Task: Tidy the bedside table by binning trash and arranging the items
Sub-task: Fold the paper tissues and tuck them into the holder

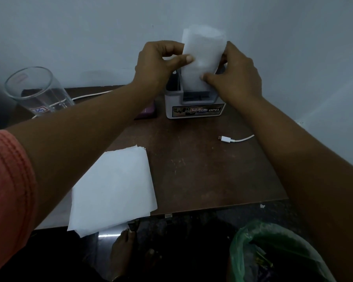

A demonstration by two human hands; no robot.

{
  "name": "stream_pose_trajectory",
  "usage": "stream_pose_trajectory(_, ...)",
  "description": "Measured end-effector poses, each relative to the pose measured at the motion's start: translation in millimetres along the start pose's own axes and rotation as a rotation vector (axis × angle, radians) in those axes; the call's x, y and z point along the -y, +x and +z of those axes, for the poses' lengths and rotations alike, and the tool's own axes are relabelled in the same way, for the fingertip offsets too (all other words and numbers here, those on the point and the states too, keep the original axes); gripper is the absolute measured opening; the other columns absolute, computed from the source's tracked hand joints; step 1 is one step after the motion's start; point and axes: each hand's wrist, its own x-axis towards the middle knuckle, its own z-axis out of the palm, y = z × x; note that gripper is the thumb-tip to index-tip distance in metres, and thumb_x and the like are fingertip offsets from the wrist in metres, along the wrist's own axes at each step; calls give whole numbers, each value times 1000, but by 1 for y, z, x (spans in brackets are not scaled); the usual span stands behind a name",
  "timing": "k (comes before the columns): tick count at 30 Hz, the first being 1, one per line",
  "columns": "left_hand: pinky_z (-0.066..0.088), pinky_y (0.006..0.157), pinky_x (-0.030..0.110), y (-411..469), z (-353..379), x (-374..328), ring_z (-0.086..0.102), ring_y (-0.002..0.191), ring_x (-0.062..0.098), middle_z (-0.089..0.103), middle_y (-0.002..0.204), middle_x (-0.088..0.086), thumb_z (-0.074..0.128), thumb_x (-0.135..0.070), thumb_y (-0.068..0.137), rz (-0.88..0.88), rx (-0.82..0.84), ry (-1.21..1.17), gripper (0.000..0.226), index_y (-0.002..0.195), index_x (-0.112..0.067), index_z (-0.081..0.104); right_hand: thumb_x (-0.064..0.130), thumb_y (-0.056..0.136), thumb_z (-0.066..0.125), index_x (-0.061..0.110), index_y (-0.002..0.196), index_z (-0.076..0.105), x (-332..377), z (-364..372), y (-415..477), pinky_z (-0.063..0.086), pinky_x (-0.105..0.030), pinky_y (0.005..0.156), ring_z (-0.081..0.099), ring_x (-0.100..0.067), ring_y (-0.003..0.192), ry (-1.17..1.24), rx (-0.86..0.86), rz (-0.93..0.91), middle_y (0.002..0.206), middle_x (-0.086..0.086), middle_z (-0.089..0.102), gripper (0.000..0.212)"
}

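A folded white paper (203, 55) stands upright, its lower end inside a white organiser box (194, 110) labelled OPEL at the back of the brown table (202, 169). My left hand (159, 64) pinches the paper's left edge between thumb and fingers. My right hand (234, 76) holds its right edge, thumb on the front. A stack of white paper sheets (114, 190) lies at the table's front edge, overhanging it slightly.
A clear drinking glass (37, 90) stands at the back left. A white cable with its plug (232, 138) lies at the right. A purple item (147, 111) sits beside the organiser. A bin lined with a green bag (273, 251) stands on the floor, front right.
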Motion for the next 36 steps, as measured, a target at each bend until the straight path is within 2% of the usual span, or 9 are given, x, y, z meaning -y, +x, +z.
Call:
stream_pose_trajectory(5, 53, 87, 49, 6, 0, 2, 70, 87, 21, 74, 89, -1, 72, -54, 56, -58, -51, 83, 34, 76, -26, 72, 33, 76, 69, 20, 112, 55, 0, -1, 8, 47, -35, 77, 60, -20, 99, -23, 31, 2, 109, 4, 65, 41)
stream_pose_trajectory(10, 50, 90, 50, 3, 0, 9, 69, 87, 13, 72, 84, -12, 71, -56, 56, -100, -55, 170, 26, 70, -33, 70, 31, 76, 69, 21, 110, 55, -2, -2, 10, 44, -32, 75, 59, -18, 97, -18, 50, -9, 104, 6, 65, 38)
stream_pose_trajectory(16, 48, 90, 56, 7, 0, -1, 65, 94, 23, 62, 79, -12, 73, -52, 66, -90, -109, 258, 19, 71, -35, 67, 32, 77, 70, 20, 110, 53, 0, -1, 14, 36, -28, 68, 52, -11, 84, 40, 22, 9, 92, 12, 55, 40)
stream_pose_trajectory(19, 46, 95, 47, 0, -6, -7, 60, 100, 17, 64, 88, -15, 75, -46, 69, -131, -105, 251, 14, 74, -36, 66, 29, 76, 72, 17, 115, 50, 2, -3, 12, 39, -24, 69, 52, -10, 83, 84, 23, 37, 88, 11, 55, 47)
stream_pose_trajectory(22, 49, 89, 27, -36, -33, -12, 58, 102, 9, 66, 112, -9, 72, -35, 77, -107, -151, 168, 22, 98, -29, 68, 32, 78, 69, 16, 116, 48, 15, -16, -4, 35, -2, 63, 54, -3, 83, 237, -201, 116, 92, 6, 59, 46)
stream_pose_trajectory(25, 51, 80, 19, -106, -74, -8, 62, 90, -1, 69, 101, -9, 66, -28, 84, -187, -212, 119, 18, 102, -25, 68, 25, 83, 64, 20, 100, 51, 37, -16, -53, 37, -1, 66, 53, 8, 75, 358, -364, 128, 80, 15, 56, 22)
stream_pose_trajectory(28, 46, 66, 14, -181, -110, 7, 58, 66, -11, 67, 84, -11, 62, -23, 87, -412, -280, 112, 9, 89, -29, 67, 16, 85, 61, 22, 88, 59, 67, 16, -120, 43, -6, 64, 55, 8, 68, 372, -16, 165, 74, 15, 58, 7)
stream_pose_trajectory(31, 47, 53, 12, -230, -125, 16, 56, 49, -9, 64, 66, -6, 57, -11, 89, -630, -354, 16, 13, 79, -19, 60, 13, 86, 57, 18, 93, 68, 93, 53, -170, 47, -13, 67, 62, -2, 74, 320, 392, 154, 89, 3, 68, 14)
stream_pose_trajectory(36, 55, 69, 32, -242, -121, 12, 70, 75, 18, 73, 86, 6, 58, -21, 90, -869, -203, -213, 12, 89, -12, 64, 15, 91, 54, 11, 111, 64, 98, 79, -189, 47, -23, 85, 56, -16, 102, 84, 576, 103, 117, -4, 55, 23)
